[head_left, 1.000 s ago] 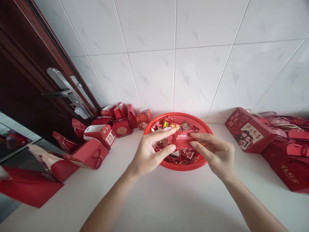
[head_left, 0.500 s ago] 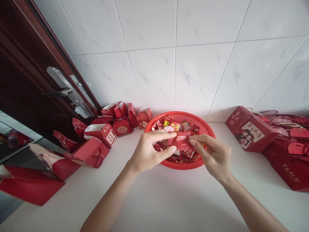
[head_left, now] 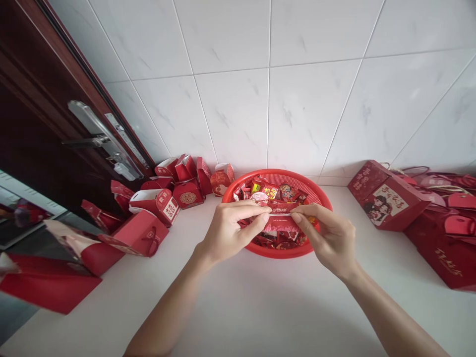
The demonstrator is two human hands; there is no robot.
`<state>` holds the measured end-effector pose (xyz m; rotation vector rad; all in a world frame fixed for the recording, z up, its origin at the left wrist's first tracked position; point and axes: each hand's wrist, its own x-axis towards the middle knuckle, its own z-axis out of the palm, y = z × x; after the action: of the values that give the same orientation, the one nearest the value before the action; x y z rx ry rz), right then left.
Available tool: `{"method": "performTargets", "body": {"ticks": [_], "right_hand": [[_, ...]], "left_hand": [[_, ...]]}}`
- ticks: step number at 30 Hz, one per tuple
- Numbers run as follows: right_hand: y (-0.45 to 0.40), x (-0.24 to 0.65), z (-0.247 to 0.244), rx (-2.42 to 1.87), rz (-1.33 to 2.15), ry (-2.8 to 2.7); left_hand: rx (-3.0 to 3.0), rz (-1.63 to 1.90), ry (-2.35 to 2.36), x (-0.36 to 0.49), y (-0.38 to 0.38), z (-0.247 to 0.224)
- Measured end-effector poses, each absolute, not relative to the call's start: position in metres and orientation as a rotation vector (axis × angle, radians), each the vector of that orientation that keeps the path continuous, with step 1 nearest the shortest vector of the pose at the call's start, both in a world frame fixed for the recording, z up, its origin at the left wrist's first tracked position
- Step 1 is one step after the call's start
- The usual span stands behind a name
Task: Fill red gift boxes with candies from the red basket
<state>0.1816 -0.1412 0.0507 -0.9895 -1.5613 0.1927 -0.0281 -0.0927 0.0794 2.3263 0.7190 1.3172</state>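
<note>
Both hands hold a red candy packet (head_left: pixel 281 221) with white print, stretched between them above a red plastic basket (head_left: pixel 323 191). My left hand (head_left: pixel 230 225) pinches its left end between thumb and fingers. On the other side, my right hand (head_left: pixel 330 235) pinches the right end the same way. Under the packet, the perforated basket holds many wrapped candies (head_left: pixel 267 190), mostly red with some yellow. The packet and hands cover part of the heap.
Red gift boxes (head_left: pixel 189 194) stand in a group on the left of the white table (head_left: pixel 241 307). At right are a printed red box (head_left: pixel 386 196) and red gift bags (head_left: pixel 439 248). Behind rises a tiled wall (head_left: pixel 230 114); a dark door (head_left: pixel 40 99) with a metal handle (head_left: pixel 104 141) is at left.
My left fingers have closed together on the packet's edge, and its front has tilted and folded so that less of its face shows. The hands stay over the basket.
</note>
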Motion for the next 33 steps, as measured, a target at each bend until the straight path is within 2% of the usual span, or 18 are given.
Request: {"method": "performTargets", "body": {"ticks": [13, 25, 33], "right_hand": [[-0.1424, 0.1781, 0.0513, -0.96, 0.215, -1.522], [-0.141, 0.1807, 0.0509, -0.843, -0.067, -1.612], [-0.1409, 0.1805, 0.0514, -0.824, -0.117, -1.631]], "left_hand": [[2.3, 1.322, 0.822, -0.0275, -0.0951, 0.0764], [2.39, 1.45, 0.66, -0.0281, -0.0947, 0.0792], [2.33, 1.443, 0.672, -0.028, -0.0958, 0.0783]]}}
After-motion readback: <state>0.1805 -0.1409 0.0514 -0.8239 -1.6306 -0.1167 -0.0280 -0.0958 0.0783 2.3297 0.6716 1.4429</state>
